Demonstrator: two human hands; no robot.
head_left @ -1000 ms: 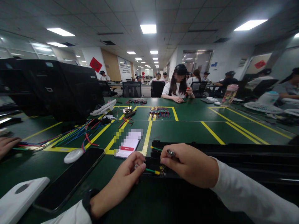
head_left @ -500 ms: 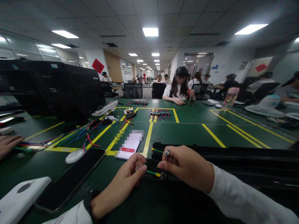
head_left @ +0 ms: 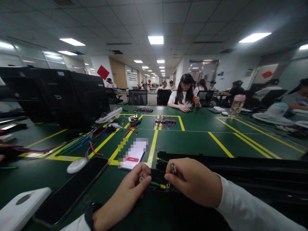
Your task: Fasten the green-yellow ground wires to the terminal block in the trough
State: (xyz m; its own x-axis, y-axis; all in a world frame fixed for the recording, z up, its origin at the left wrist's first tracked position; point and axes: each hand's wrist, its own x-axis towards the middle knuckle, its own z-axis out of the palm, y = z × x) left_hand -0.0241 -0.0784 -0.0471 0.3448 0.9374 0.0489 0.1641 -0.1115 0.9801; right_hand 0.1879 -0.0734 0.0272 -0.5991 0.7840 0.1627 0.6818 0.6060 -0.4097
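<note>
My left hand [head_left: 128,191] is closed, thumb and forefinger pinched at a green wire [head_left: 157,184]. The wire has a yellow sleeve and ends in a silver ring terminal [head_left: 167,185], which lies at a long black panel [head_left: 202,158]. Just above the terminal, my right hand [head_left: 194,181] is closed with its fingertips together. A small silver metal piece [head_left: 173,167] shows between those fingers; its exact kind is unclear. Behind the right fingers, another green wire with a yellow end [head_left: 161,159] sticks out from the panel.
Two phones [head_left: 72,192] [head_left: 134,154] and a white device [head_left: 24,205] lie on the green table. Loose coloured wires [head_left: 81,141] spread at left beside black computer cases [head_left: 81,99]. A wired bundle [head_left: 166,121] lies ahead, with a co-worker [head_left: 184,93] seated across.
The scene sits slightly lower in view. My right hand's metal piece has tilted away from the ring terminal. Another person's hand at the far left has mostly withdrawn; my left hand keeps its pinch.
</note>
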